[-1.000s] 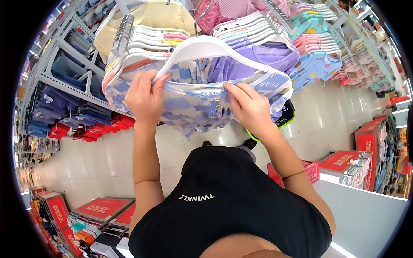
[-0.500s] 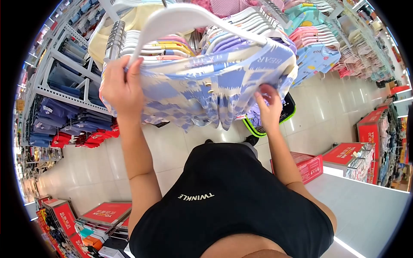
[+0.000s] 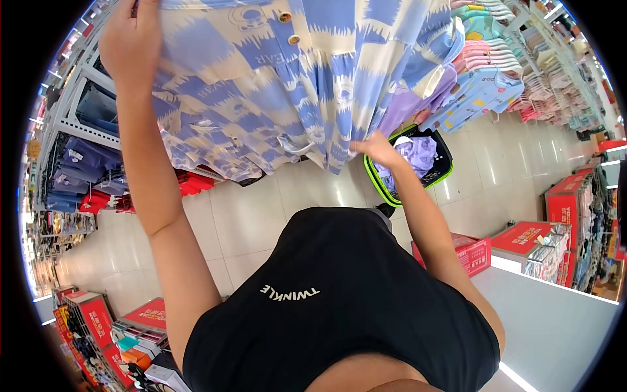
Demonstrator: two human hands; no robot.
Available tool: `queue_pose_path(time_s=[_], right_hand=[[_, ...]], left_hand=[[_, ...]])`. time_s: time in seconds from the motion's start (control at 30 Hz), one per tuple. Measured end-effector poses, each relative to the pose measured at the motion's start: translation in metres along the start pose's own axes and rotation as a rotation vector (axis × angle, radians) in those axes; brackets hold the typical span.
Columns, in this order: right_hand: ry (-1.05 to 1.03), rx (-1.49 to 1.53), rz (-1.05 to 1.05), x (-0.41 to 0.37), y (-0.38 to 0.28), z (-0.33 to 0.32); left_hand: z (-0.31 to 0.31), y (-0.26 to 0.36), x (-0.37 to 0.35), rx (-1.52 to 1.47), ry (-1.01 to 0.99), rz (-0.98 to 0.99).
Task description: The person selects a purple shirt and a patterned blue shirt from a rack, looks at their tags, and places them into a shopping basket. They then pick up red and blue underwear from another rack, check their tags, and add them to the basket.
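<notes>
A blue-and-white checked button-front shirt point(image 3: 261, 85) with printed bears and lettering hangs spread out in front of me. Its top and hanger lie beyond the upper edge of the view. My left hand point(image 3: 134, 49) is closed on the shirt's upper left side, the fingertips partly cut off. Lower down, my right hand point(image 3: 379, 149) pinches the gathered cloth near the front opening. Just behind that hand, a black basket with a green rim point(image 3: 447, 175) stands on the floor. Purple clothing point(image 3: 418, 153) lies inside it.
Racks of light blue garments point(image 3: 480, 95) and pink hangers point(image 3: 486, 59) stand at the upper right. Folded and hanging dark blue clothes point(image 3: 81, 163) fill the left shelving. Red boxes point(image 3: 470, 255) and a grey counter point(image 3: 542, 307) are at my right, with more red displays point(image 3: 147, 317) lower left.
The shirt and my left hand have moved up, taking the white hanger out of view. My right hand has slid from the inner shoulder area down to the lower front cloth.
</notes>
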State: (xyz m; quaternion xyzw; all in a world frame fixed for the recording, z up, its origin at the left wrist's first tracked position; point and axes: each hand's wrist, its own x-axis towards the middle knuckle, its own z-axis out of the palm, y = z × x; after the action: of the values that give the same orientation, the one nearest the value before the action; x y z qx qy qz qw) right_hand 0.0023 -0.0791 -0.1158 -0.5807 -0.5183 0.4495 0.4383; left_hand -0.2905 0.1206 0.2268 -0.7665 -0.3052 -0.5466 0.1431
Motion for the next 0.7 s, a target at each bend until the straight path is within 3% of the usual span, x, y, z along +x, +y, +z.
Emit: queue_pose_path(time_s=[0.13,0.2,0.23,0.3,0.37,0.47,0.53,0.57,0.63,0.7], right_hand=[[0.024,0.004,-0.044,-0.020,0.054,0.016],[-0.023,0.004,0.143,-0.032,0.062,0.018],[-0.027,0.005,0.143,-0.030,0.082,0.017],[-0.146,-0.067,0.391,-0.026,0.133,0.018],[-0.150,0.058,0.445,-0.034,0.109,0.021],[-0.081,0.235,0.352,-0.038,0.103,0.027],[-0.060,0.446,0.590,-0.040,0.095,0.028],[-0.060,0.445,0.596,-0.041,0.086,0.030],[-0.029,0.728,0.574,-0.043,0.063,0.031],[-0.025,0.762,0.521,-0.046,0.011,0.031]], left_hand=[[-0.007,-0.017,0.004,0.035,0.049,0.044],[-0.009,-0.023,0.004,0.046,0.043,0.038],[-0.010,-0.026,0.004,0.067,0.032,0.016],[-0.011,-0.031,0.001,0.090,0.018,-0.006],[-0.012,-0.035,-0.005,0.089,0.057,-0.111],[-0.011,-0.042,-0.010,0.119,0.022,-0.172],[-0.011,-0.045,-0.013,0.121,-0.020,-0.200],[-0.010,-0.046,-0.015,0.121,-0.064,-0.226],[-0.005,-0.041,-0.020,0.131,-0.042,-0.223],[-0.001,-0.040,-0.024,0.139,-0.021,-0.221]])
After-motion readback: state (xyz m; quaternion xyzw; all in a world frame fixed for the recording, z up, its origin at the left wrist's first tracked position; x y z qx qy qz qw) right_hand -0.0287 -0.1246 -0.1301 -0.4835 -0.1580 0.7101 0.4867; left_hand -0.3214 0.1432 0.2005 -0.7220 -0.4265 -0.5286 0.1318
